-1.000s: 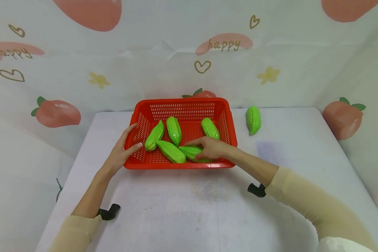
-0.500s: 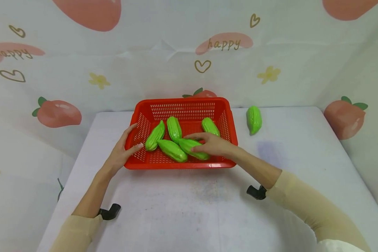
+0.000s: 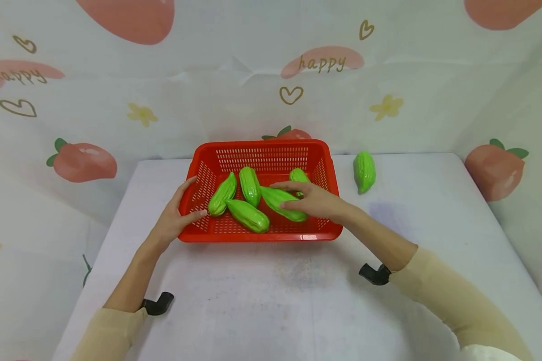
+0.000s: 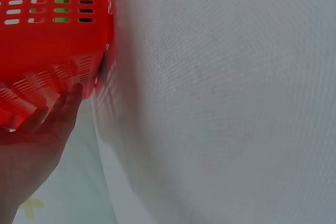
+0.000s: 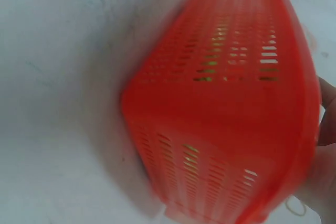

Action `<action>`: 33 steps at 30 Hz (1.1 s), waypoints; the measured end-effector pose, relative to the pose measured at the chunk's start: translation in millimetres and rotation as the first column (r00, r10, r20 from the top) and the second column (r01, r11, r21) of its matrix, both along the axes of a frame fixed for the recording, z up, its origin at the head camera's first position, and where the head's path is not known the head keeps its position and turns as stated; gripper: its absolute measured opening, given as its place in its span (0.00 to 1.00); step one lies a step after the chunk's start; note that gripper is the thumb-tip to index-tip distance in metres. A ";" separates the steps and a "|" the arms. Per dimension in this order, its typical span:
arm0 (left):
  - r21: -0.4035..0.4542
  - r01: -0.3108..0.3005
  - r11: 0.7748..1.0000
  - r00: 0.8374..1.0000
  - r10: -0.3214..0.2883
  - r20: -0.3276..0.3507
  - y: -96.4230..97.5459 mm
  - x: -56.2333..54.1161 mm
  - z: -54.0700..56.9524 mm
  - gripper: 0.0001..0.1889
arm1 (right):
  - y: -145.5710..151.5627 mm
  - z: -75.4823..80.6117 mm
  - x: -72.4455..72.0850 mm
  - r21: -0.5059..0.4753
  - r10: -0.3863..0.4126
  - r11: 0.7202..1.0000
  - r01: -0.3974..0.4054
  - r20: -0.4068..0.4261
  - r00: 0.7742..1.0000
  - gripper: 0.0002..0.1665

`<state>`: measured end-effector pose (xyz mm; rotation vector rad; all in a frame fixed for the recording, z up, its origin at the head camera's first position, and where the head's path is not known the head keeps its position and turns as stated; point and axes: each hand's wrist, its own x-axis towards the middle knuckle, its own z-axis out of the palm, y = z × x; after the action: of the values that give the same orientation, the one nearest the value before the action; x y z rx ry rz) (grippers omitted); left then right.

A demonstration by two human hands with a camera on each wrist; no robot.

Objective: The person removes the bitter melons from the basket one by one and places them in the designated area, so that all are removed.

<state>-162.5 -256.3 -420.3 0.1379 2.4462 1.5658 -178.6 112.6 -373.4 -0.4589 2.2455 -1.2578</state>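
A red plastic basket with slotted walls holds several green bitter melons, among them one bitter melon at the front and another bitter melon behind it. My right hand holds a bitter melon inside the basket, thumb on its near side and fingers on its far side. At the left end, my left hand grips the basket's rim, thumb over the inside. Its fingers lie along the outer wall in the left wrist view. The right wrist view shows mostly basket wall; the held melon is hidden there.
One more bitter melon lies on the white table, right of the basket near the back edge. A patterned cloth hangs behind the table. Black wrist mounts sit at both forearms.
My right hand has raised its bitter melon slightly and shifted it up and right in the head view, apart from the front melon. My left hand has stayed at the rim.
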 end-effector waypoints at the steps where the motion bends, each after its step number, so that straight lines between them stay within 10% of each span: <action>1: 0.000 -0.001 1.000 1.000 0.001 0.003 0.0 0.3 -0.2 0.45 | 1.9 1.4 -0.2 0.004 0.001 1.000 -0.001 -0.005 1.000 0.31; 17: 0.029 -0.005 1.000 1.000 0.005 0.000 0.5 -2.0 -3.2 0.44 | 50.0 20.9 -1.3 -0.026 -0.065 0.998 0.065 -0.008 0.998 0.35; 33: 0.070 0.006 0.998 1.000 -0.004 -0.021 -1.5 -0.7 -6.2 0.43 | 99.4 31.1 -0.9 -0.031 -0.296 0.955 0.295 -0.038 0.954 0.35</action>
<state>-163.1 -257.8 -426.5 0.1734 2.4059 1.6570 -179.4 212.0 -342.3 -0.1604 2.4026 -1.4353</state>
